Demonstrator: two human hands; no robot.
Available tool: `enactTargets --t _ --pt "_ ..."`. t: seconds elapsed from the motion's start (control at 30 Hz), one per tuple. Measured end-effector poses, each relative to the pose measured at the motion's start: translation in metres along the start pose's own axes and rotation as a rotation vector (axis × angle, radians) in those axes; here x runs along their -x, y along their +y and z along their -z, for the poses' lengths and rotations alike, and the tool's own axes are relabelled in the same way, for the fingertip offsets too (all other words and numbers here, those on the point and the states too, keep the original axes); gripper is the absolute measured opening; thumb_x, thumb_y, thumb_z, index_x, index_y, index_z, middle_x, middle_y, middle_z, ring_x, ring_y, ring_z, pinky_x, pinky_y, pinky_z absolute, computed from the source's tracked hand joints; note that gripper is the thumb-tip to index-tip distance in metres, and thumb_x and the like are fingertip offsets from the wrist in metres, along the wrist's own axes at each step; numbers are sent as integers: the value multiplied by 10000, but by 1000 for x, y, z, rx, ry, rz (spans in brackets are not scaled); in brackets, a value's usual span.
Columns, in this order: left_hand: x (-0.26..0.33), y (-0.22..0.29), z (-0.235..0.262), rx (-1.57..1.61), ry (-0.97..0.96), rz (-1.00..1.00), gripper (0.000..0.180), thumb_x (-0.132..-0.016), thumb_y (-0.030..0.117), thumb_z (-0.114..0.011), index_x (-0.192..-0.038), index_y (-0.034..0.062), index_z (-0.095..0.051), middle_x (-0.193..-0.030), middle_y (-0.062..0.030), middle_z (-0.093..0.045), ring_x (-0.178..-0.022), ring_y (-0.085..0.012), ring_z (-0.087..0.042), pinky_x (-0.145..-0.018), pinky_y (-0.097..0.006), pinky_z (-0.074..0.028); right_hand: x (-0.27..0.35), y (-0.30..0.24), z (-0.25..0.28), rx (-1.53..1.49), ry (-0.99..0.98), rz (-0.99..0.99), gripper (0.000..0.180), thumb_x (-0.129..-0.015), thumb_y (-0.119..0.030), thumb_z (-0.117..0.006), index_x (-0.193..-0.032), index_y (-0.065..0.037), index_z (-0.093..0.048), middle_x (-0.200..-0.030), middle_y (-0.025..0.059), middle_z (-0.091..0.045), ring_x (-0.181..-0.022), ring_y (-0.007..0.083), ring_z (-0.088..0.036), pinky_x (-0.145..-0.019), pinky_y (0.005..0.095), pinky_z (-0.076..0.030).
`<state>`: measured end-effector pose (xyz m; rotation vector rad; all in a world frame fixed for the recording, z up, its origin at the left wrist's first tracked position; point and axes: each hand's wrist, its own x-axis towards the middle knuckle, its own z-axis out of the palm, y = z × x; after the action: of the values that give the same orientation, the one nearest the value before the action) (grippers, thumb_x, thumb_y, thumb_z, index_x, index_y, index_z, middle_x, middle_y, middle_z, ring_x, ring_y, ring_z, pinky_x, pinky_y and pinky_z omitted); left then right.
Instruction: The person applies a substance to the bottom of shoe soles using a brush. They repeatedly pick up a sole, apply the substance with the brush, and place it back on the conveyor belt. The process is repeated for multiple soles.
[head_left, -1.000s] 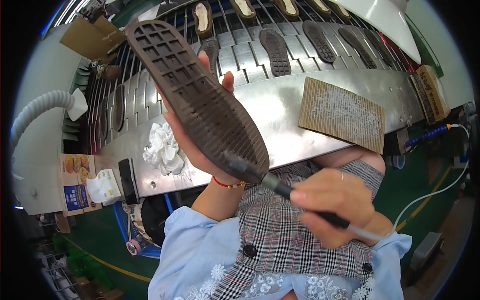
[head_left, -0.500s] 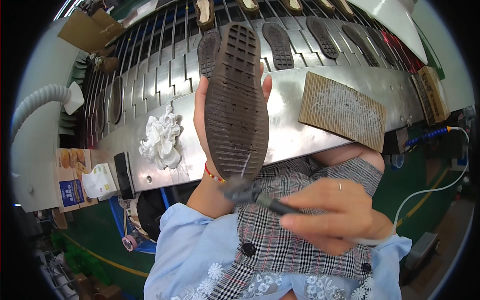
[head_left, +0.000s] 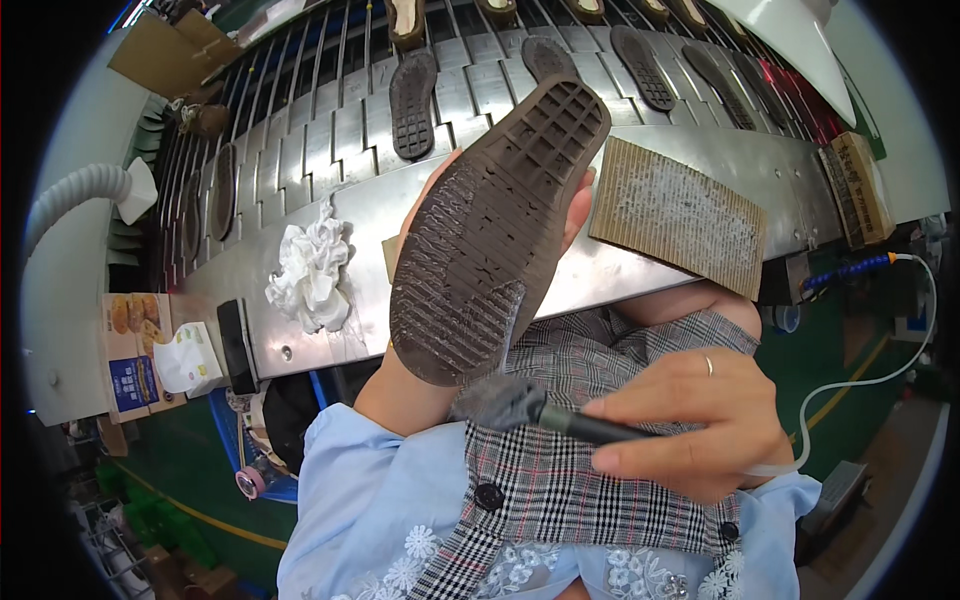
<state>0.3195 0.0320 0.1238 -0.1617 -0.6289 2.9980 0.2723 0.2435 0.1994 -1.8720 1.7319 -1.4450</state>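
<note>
1 dark brown sole (head_left: pixel 490 225) is at the centre of the frame, its top leaning to the right; 5 other soles (head_left: pixel 412 105) lie along the top and 2 more soles (head_left: pixel 223 192) at upper left. Of 2 hands, the left hand (head_left: pixel 578 212) holds the sole from behind, fingers bent around its edges; the right hand (head_left: pixel 695 425), at lower right, is closed around 1 brush (head_left: pixel 575 422), pointing left

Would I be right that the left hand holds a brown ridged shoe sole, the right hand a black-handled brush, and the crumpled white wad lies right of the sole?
Not quite: the crumpled white wad lies to the left of the brown ridged shoe sole, as the head view shows. The left hand does hold that sole and the right hand the black-handled brush.
</note>
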Motion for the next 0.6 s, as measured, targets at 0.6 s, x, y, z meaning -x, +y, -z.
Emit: enactTargets --t 0.6 --pt "8 6 -11 -649 205 6 644 -964 541 -411 -1333 25 -518 -1292 -273 -525 -1180 -362 -554 -896 -488 -535 9 16 39 10 40 -66 236 -663 -87 -703 -889 -63 -765 -900 186 -706 -714 290 -682 -617 346 -539"
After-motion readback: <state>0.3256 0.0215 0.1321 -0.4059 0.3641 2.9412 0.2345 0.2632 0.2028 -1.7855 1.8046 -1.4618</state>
